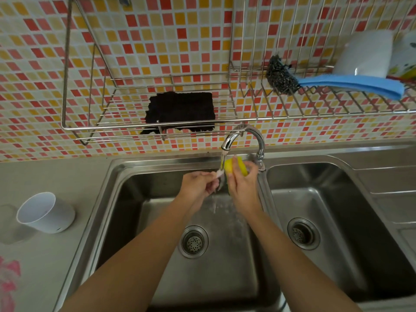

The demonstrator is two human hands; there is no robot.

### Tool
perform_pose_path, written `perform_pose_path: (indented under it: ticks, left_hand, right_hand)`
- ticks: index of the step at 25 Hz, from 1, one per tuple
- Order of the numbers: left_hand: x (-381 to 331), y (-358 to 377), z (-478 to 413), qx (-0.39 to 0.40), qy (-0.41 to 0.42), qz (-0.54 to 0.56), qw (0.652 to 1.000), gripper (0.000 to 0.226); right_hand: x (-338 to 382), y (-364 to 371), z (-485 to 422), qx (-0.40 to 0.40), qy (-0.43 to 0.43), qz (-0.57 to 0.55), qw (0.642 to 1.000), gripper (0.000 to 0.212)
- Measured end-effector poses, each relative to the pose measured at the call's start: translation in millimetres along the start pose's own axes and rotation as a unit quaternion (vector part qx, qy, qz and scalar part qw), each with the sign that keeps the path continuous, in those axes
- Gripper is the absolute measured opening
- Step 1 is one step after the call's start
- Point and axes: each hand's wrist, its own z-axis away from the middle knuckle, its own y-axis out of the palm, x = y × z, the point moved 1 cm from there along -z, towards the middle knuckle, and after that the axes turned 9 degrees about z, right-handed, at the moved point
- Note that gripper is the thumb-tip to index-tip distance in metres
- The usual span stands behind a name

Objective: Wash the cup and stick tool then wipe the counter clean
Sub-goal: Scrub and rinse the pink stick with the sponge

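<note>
Over the left sink basin (126, 199), both hands meet under the running tap (242, 136). My left hand (198, 183) pinches a thin white stick tool (220, 173) in the water stream. My right hand (242, 183) grips a yellow sponge (229, 165) pressed against the stick. A white cup (45, 213) stands upright on the grey counter (45, 176) to the left of the sink, apart from both hands.
A wire rack (67, 86) on the tiled wall holds a black cloth (180, 109). To the right, a second rack carries a steel scourer (280, 75), a blue cloth (351, 85) and a white bowl (364, 55). The right basin (337, 199) lies beside the tap.
</note>
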Motion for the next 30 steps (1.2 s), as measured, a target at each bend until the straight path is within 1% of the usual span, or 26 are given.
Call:
perform_pose_path:
  ticks: [1,4,7,10,13,14,16,17,19,21,23,26,29,30]
  left_hand:
    - [0,1,-1,0.000,-0.018,0.028,0.999,0.012]
    - [-2,2,-2,0.004,-0.054,0.088,0.995,0.009]
    - [-3,3,-3,0.004,-0.106,0.131,0.986,0.011]
    - [-6,1,-4,0.007,-0.135,0.173,0.976,0.015]
    - [-10,2,-4,0.024,-0.163,0.170,0.972,0.015]
    - [-11,3,-4,0.030,-0.166,0.171,0.971,0.015]
    - [-15,4,-4,0.033,-0.167,0.171,0.971,0.016]
    - [-16,4,-5,0.031,-0.168,0.170,0.971,0.016]
    - [-16,6,-5,0.024,-0.165,0.174,0.971,0.014]
    - [-13,7,-6,0.017,-0.164,0.167,0.972,0.013]
    - [-7,10,-4,0.030,-0.180,0.152,0.971,0.015]
    - [-2,15,-1,0.051,-0.202,0.160,0.965,0.017]
    - [-5,16,-4,0.050,-0.193,0.178,0.964,0.017]
    - [-5,16,-5,0.052,-0.193,0.169,0.965,0.017]
  right_hand:
    - [1,-1,-2,-0.018,0.005,0.026,0.999,0.051]
    - [-1,0,-4,0.004,-0.041,0.099,0.994,0.054]
    - [1,-3,-5,0.035,-0.028,0.107,0.993,0.050]
    - [3,-5,-5,0.056,-0.100,0.116,0.987,0.050]
    - [-3,-6,-8,0.048,-0.068,0.116,0.990,0.052]
    - [-5,-5,-8,0.046,-0.080,0.114,0.989,0.056]
    - [-8,-4,-4,0.066,-0.116,0.121,0.984,0.054]
    - [-9,-5,-3,0.067,-0.102,0.115,0.986,0.053]
    - [-14,-6,-1,0.044,-0.056,0.087,0.994,0.054]
    - [-12,-8,0,0.031,-0.045,0.065,0.996,0.062]
    - [-8,-9,1,0.021,-0.061,0.056,0.996,0.067]
    - [-3,-10,-6,-0.015,-0.061,0.040,0.997,0.060]
    - [0,-11,-6,0.011,-0.116,0.058,0.992,0.057]
    - [-1,-11,-7,0.015,-0.116,0.060,0.991,0.059]
